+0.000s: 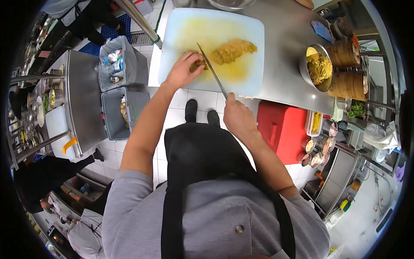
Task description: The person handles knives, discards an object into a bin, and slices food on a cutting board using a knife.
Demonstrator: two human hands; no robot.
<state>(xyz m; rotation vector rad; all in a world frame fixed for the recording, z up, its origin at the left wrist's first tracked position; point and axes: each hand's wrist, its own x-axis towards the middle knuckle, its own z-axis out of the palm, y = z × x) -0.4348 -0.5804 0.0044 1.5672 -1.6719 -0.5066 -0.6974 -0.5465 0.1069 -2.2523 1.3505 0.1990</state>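
My right hand (238, 115) is closed round the handle of a kitchen knife (214, 74), its long blade slanting up and left over the white cutting board (177, 28). My left hand (184, 70) presses a yellow-brown piece of vegetable (197, 65), possibly pickled, onto the board with bent fingers, partly hiding it. The blade lies just right of that piece. Right of the blade, a row of sliced yellowish vegetable (233, 52) rests on the board. Yellow juice stains the surface around it.
On the steel counter (280, 56), a metal bowl (304, 71) of yellow shreds stands beside bamboo steamers (348, 85). Grey bins (115, 114) are at left, a red box (278, 134) below the counter. Other people (49, 179) stand at left.
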